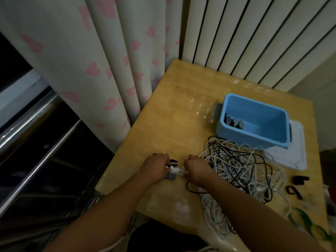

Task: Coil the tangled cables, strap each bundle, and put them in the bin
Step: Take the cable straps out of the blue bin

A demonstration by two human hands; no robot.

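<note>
Barely started tbh: left hand (157, 165) and right hand (195, 169) both pinching a small bundle (174, 170) at near-left bench (163, 124) edge, big tangle (241, 171) untouched right, bin (252, 120) far right holding just a few straps (234, 122).

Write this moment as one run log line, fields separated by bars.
hands: holding small cable bundle | tangled cables: on table | blue bin: nearly empty
</note>
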